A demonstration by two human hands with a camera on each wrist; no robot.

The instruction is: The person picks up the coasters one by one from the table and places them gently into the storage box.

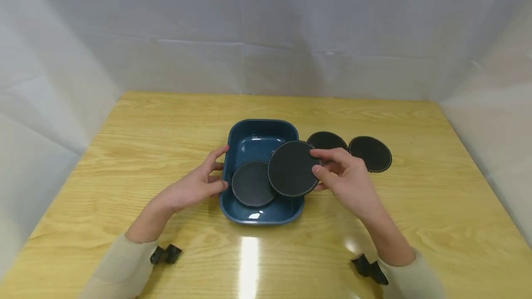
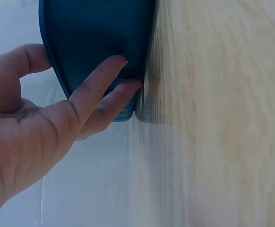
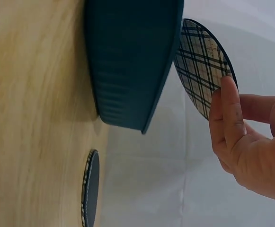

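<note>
Centrally on the wooden table (image 1: 124,160) a blue tray (image 1: 262,133) is steadied by the left hand (image 1: 195,188) — straight fingers (image 2: 99,85) pressed to its side. One round coaster (image 1: 292,168) is pinched above the tray by the right hand (image 1: 347,179) — another coaster (image 1: 251,183) lies inside.

My left hand (image 1: 193,188) touches the tray's (image 1: 287,129) left wall. One coaster (image 1: 252,183) lies inside, past my fingertips. Two coasters (image 1: 371,153) lie beyond my right fingers (image 1: 332,155), which hold a third coaster (image 1: 292,168) over the tray.
</note>
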